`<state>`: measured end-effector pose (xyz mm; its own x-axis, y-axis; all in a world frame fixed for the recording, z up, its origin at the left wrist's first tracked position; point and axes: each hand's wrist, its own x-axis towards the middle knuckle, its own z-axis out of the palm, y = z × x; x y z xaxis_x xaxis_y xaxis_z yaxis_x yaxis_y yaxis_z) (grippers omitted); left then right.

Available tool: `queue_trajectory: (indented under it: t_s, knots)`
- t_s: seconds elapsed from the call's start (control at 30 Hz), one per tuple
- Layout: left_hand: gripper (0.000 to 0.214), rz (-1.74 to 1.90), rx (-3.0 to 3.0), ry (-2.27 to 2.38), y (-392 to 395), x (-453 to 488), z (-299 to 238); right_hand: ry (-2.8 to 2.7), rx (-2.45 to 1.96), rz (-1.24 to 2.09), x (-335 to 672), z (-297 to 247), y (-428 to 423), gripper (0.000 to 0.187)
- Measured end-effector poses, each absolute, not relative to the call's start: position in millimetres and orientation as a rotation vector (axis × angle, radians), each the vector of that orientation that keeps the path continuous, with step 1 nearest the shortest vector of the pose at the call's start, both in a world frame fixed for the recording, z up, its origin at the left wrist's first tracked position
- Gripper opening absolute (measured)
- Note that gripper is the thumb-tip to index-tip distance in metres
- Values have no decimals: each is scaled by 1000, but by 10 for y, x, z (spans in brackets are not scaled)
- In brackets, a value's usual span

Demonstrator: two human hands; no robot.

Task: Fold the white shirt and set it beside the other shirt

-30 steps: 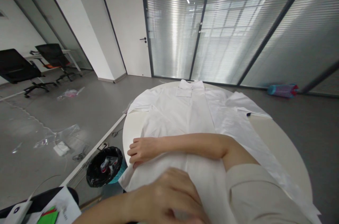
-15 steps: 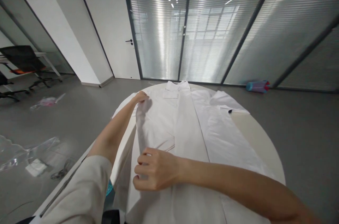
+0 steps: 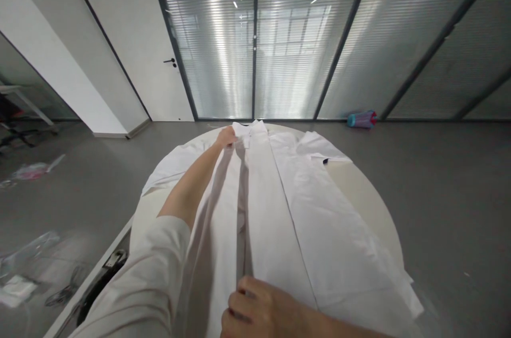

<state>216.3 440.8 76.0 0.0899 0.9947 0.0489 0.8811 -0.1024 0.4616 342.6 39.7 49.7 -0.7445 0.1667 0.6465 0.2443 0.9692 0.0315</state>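
A long white garment (image 3: 303, 205) lies spread lengthwise on a round white table (image 3: 367, 194), collar at the far end. My left hand (image 3: 226, 137) reaches far out and pinches the fabric near the collar. My right hand (image 3: 261, 310) is closed on the garment's near edge at the bottom of the view. Between the two hands the left panel is folded over toward the middle, forming a long raised fold. A sleeve hangs off the table's left side.
A glass wall with blinds and a white door stand behind the table. A blue and pink object (image 3: 361, 119) lies on the grey floor by the glass. Plastic wrappings (image 3: 27, 173) litter the floor at the left.
My left hand moved from the garment's left shoulder to the collar area, and my right hand drew back to the near hem. The left panel now lies folded over along the middle.
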Motion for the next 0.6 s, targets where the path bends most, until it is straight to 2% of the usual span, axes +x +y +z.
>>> queue_trajectory:
  t_s: [0.2, 0.6]
  knots:
    - [31, 447, 2159, 1924, 4364, 2647, 402, -2423, -335, -144, 3563, 410, 269, 30]
    - [30, 429, 2222, 2012, 4369, 2604, 175, -2340, -457, 7, 3689, 19, 131, 28]
